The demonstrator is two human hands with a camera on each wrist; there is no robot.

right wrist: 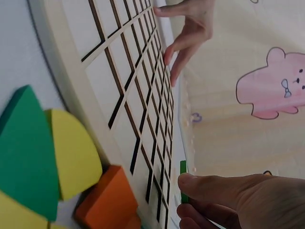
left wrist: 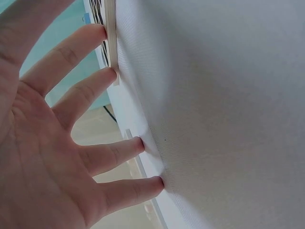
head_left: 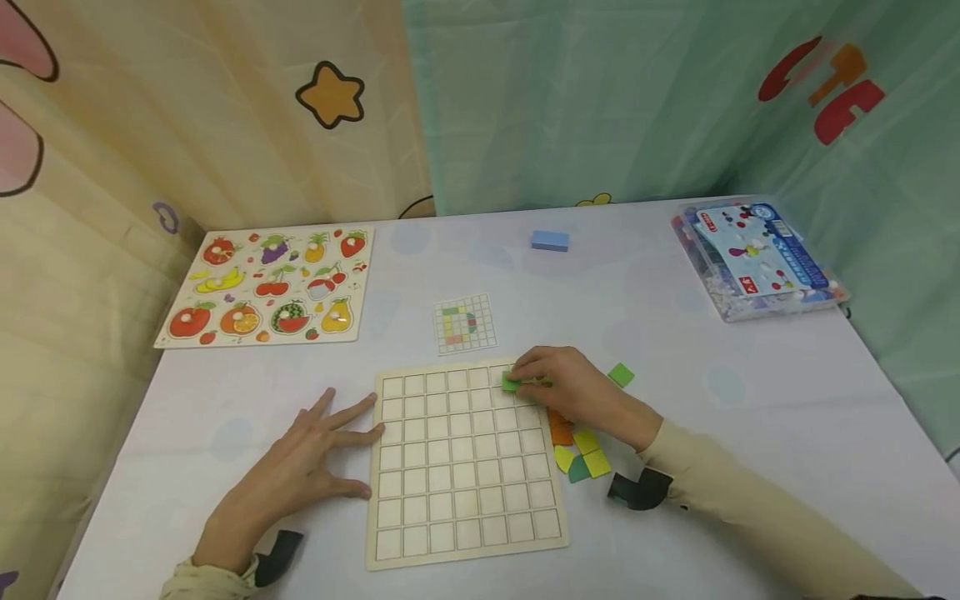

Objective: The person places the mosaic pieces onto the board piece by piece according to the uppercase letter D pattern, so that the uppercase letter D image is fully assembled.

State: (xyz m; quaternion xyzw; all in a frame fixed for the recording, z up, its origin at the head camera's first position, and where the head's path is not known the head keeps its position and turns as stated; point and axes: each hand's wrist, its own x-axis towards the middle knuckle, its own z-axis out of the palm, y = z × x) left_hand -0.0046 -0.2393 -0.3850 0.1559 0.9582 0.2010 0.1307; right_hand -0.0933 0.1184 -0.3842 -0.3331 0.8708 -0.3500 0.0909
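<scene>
Fingers (head_left: 534, 358) of the right hand (head_left: 573, 387) are pinching a bright green tile (head_left: 508, 385) rn, over the top row of the grid board (head_left: 465, 475), close to its far right corner. Can't tell tbh if that tile touches the board or sits just above it. Left hand (head_left: 296, 462) is spread wide w/ straight fingers at the board's left edge, not grasping anything; left wrist cam has 2 fingertips against the edge & 2 more on the white tablecloth (head_left: 675, 550). Both wrists have a black band, left one (head_left: 277, 558), right one (head_left: 651, 490), plus tan sleeves (head_left: 750, 492).

Just beside the board's right edge, some loose pcs: orange (head_left: 559, 427) (partly under the right hand), 2 yellow squares (head_left: 597, 463) side by side, a yellow rounded pc (head_left: 564, 457) and a dark green pc (head_left: 579, 469). Another green square (head_left: 621, 374) lies a bit off the board's far right corner.

Beyond the board's far edge there's a small pattern card (head_left: 483, 333) w/ a colored grid, and farther back a blue block (head_left: 551, 241). Fruit puzzle (head_left: 292, 254) is off the board's far left, clear plastic box (head_left: 761, 258) well off its far right. Cartoon-print curtains (head_left: 637, 100) behind everything, fwiw.
</scene>
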